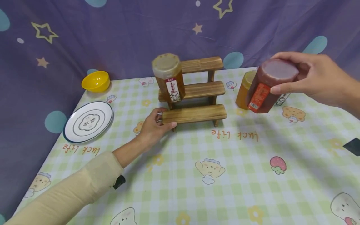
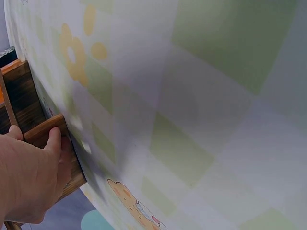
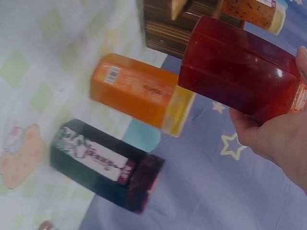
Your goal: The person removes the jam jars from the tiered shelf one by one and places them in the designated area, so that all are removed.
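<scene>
And here I am with both hands busy: my right hand [image 1: 310, 76] has the red jar [image 1: 264, 90] up in the air, fingers and thumb wrapped round its lid end, spread only as wide as the jar, which hangs tilted over the right side of the bench [image 1: 180, 175]. Over on the left, my left hand [image 1: 154, 128] has the wooden stand [image 1: 197, 90] by the left end of its lowest step [image 1: 194, 114], thumb and fingers curled on the wood. Now the count! One amber jar [image 1: 170, 79] is on the stand already, at its left side, on the middle step by the look of it. The lowest step is bare, so I'd call this early going: one jar up, the red one in hand and not yet on a step. Two more on the bench, right of the stand: the orange jar [image 3: 134, 91] and, beside it, the dark jar [image 3: 96, 158], both upright and untouched. Far left, the yellow bowl [image 1: 96, 82] and the white plate [image 1: 88, 122] sit well apart from it all.
</scene>
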A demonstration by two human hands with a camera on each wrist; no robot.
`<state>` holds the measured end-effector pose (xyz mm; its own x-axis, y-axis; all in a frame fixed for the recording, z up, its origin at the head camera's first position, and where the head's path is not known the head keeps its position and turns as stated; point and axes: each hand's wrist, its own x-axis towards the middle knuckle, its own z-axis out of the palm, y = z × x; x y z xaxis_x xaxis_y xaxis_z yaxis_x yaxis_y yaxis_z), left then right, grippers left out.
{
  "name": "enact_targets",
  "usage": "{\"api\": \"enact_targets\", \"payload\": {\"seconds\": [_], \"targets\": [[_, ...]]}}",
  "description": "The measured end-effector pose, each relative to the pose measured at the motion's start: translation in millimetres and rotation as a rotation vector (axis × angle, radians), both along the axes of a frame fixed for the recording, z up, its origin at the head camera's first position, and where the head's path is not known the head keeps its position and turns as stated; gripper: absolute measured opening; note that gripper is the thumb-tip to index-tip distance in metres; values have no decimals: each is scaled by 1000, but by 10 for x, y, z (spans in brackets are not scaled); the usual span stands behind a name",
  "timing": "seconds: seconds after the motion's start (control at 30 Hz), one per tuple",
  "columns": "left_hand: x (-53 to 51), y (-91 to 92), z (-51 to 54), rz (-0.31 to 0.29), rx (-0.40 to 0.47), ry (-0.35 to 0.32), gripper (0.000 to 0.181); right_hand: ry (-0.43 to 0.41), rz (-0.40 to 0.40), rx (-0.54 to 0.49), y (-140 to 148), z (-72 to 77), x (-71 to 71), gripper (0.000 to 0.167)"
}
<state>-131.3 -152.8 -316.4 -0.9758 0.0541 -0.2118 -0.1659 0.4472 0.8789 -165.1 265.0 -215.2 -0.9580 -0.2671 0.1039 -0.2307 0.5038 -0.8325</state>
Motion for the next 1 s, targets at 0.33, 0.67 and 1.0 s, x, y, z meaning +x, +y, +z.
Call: {"api": "enact_targets", "payload": {"seconds": [0.33, 0.67, 1.0], "targets": [[12, -6, 11, 0, -10, -2, 68, -10, 56, -14, 78, -210, 104, 77], [8, -1, 5, 1, -4, 0, 68, -39, 62, 46, 26, -396, 162, 77], [-1, -4, 10, -8, 0, -14, 70, -64, 22, 109, -78, -499, 204, 75]]}}
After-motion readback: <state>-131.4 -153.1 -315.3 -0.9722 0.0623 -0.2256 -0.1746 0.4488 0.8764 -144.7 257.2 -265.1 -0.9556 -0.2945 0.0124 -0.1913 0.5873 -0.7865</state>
